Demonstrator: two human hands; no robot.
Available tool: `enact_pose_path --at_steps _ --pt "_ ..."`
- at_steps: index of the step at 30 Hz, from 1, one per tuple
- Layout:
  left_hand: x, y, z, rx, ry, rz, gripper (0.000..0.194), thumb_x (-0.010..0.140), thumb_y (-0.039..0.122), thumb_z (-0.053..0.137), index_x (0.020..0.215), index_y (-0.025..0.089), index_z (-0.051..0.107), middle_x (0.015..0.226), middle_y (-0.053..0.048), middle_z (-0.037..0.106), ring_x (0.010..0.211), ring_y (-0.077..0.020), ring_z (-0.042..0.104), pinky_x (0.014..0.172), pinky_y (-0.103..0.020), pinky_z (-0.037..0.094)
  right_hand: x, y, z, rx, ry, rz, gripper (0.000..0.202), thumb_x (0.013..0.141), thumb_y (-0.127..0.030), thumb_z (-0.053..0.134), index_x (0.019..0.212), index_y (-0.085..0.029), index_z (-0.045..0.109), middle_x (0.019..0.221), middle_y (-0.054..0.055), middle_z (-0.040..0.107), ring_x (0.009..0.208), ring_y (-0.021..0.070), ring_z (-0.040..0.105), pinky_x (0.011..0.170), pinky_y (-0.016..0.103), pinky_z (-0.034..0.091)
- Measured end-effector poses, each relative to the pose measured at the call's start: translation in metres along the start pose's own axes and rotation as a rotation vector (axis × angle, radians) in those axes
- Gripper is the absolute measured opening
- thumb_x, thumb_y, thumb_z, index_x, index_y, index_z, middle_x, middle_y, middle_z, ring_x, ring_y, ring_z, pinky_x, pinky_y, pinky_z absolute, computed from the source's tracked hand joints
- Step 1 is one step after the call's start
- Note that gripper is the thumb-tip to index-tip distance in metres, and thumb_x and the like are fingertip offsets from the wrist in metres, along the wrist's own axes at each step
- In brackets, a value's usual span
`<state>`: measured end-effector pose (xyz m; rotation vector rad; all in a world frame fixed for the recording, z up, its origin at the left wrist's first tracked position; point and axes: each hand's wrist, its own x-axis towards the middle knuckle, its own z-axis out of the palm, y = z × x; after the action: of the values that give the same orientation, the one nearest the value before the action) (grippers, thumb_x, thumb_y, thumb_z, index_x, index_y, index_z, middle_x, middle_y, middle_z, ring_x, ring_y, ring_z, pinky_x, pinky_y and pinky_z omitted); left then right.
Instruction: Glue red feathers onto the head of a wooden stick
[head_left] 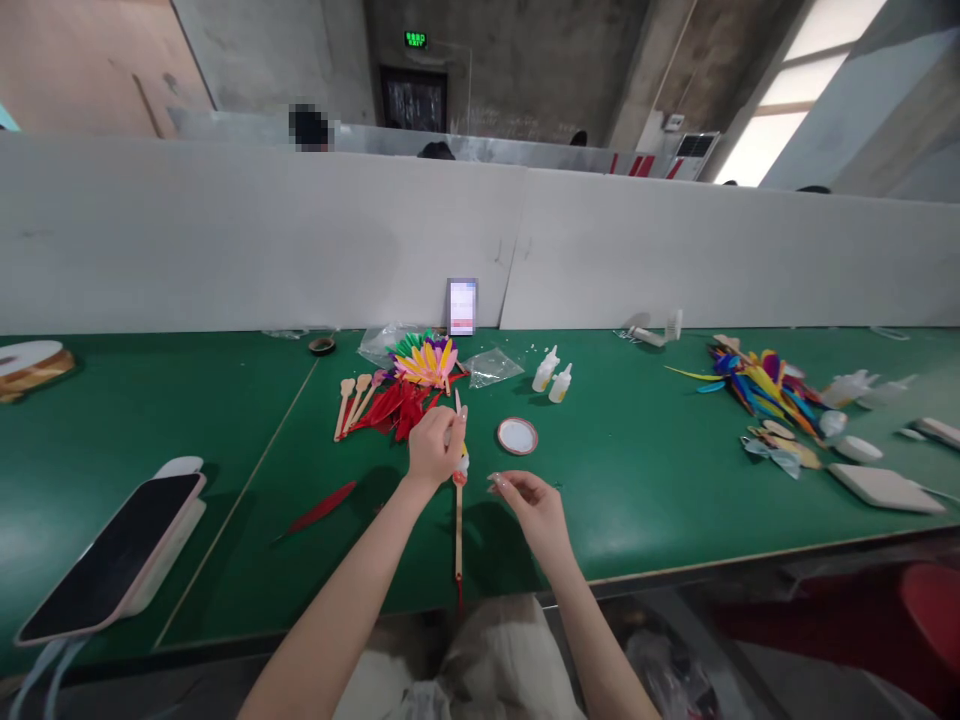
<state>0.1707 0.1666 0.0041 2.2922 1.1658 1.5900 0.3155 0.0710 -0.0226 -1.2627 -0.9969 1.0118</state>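
My left hand [435, 447] is closed round the head of a small feather fan [459, 530], whose wooden stick points toward me and ends in a red tassel. Above my thumb sticks up a pale pink feather tip; yellow and white bits show beside the fingers. To the right, my right hand [536, 502] hovers over the table with thumb and fingertips pinched together. Whatever is between them, if anything, is too small to make out. A round white lid [517, 436] with a reddish rim lies just beyond it. One loose red feather [319, 510] rests left of my forearm.
Beyond my hands lie red feathers [397, 408], finished-looking feather fans [426, 362], wooden sticks [345, 405], a plastic bag [493, 368] and glue bottles [546, 370]. A large phone [112, 560] is at left, colourful feathers [772, 390] at right. A white partition [262, 240] stands behind.
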Motion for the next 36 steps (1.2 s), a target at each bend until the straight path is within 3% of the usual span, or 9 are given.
enact_pose_path --at_steps 5,9,13,17,23,26,29,33,36 --pt "0.0 0.001 -0.004 -0.022 -0.072 -0.068 0.03 0.087 0.028 0.038 0.058 0.021 0.04 0.057 0.0 0.044 0.058 -0.0147 0.046 0.057 -0.026 0.033 -0.007 -0.004 0.003 -0.184 -0.057 -0.068 0.028 0.077 -0.041 0.061 0.065 -0.017 0.065 0.059 0.004 0.066 0.061 0.0181 0.061 0.063 0.03 0.048" --pt "0.0 0.005 0.001 0.003 -0.181 -0.118 0.029 0.083 0.038 0.049 0.06 0.021 0.046 0.059 0.001 0.048 0.057 -0.0133 0.047 0.055 -0.024 0.032 -0.025 -0.006 0.015 -0.294 -0.335 -0.228 0.02 0.084 -0.036 0.056 0.085 -0.021 0.069 0.087 0.007 0.07 0.086 0.0211 0.063 0.079 0.033 0.049" --pt "0.003 0.009 0.002 -0.023 -0.3 -0.127 0.026 0.076 0.043 0.058 0.064 0.021 0.051 0.064 0.001 0.052 0.06 -0.0129 0.049 0.056 -0.023 0.034 -0.041 0.001 0.025 -0.374 -0.588 -0.339 0.031 0.08 -0.035 0.062 0.108 -0.023 0.063 0.114 0.007 0.063 0.114 0.0221 0.052 0.104 0.04 0.033" --pt "0.003 0.006 -0.003 -0.08 -0.396 -0.235 0.026 0.068 0.043 0.066 0.064 0.022 0.053 0.068 0.002 0.057 0.061 -0.0133 0.053 0.055 -0.023 0.037 -0.045 0.007 0.026 -0.48 -0.623 -0.368 0.037 0.083 -0.035 0.059 0.119 -0.024 0.056 0.122 0.007 0.059 0.119 0.0214 0.048 0.11 0.044 0.022" --pt "-0.008 0.003 -0.013 -0.319 -0.438 -0.496 0.037 0.061 0.038 0.073 0.088 0.024 0.051 0.067 0.004 0.065 0.06 -0.0159 0.061 0.056 -0.024 0.044 -0.046 0.009 0.027 -0.539 -0.598 -0.401 0.033 0.084 -0.032 0.057 0.115 -0.023 0.059 0.119 0.008 0.06 0.116 0.0215 0.051 0.109 0.044 0.024" --pt "-0.013 0.005 -0.014 -0.379 -0.458 -0.527 0.03 0.063 0.036 0.071 0.083 0.024 0.052 0.065 0.004 0.066 0.059 -0.0159 0.063 0.055 -0.024 0.046 -0.047 0.009 0.029 -0.544 -0.573 -0.403 0.029 0.084 -0.032 0.057 0.111 -0.023 0.063 0.117 0.008 0.061 0.114 0.0214 0.053 0.108 0.044 0.025" --pt "-0.016 0.004 -0.011 -0.368 -0.393 -0.533 0.023 0.066 0.038 0.069 0.072 0.022 0.053 0.061 0.004 0.064 0.055 -0.015 0.062 0.053 -0.024 0.045 -0.047 0.01 0.03 -0.539 -0.571 -0.409 0.031 0.084 -0.032 0.057 0.112 -0.023 0.062 0.118 0.008 0.061 0.114 0.0218 0.052 0.108 0.045 0.026" --pt "-0.016 0.0 0.0 -0.401 -0.142 -0.583 0.024 0.066 0.038 0.068 0.072 0.021 0.051 0.063 0.003 0.063 0.059 -0.0148 0.063 0.058 -0.024 0.048 -0.048 0.01 0.032 -0.508 -0.537 -0.412 0.028 0.086 -0.032 0.054 0.109 -0.022 0.065 0.114 0.009 0.063 0.113 0.0218 0.054 0.106 0.044 0.03" --pt "-0.017 -0.001 0.003 -0.427 -0.064 -0.598 0.024 0.067 0.038 0.068 0.072 0.021 0.052 0.064 0.003 0.062 0.059 -0.014 0.062 0.057 -0.024 0.047 -0.049 0.011 0.033 -0.47 -0.48 -0.403 0.026 0.086 -0.033 0.053 0.106 -0.023 0.067 0.11 0.009 0.065 0.109 0.0215 0.056 0.103 0.043 0.036"
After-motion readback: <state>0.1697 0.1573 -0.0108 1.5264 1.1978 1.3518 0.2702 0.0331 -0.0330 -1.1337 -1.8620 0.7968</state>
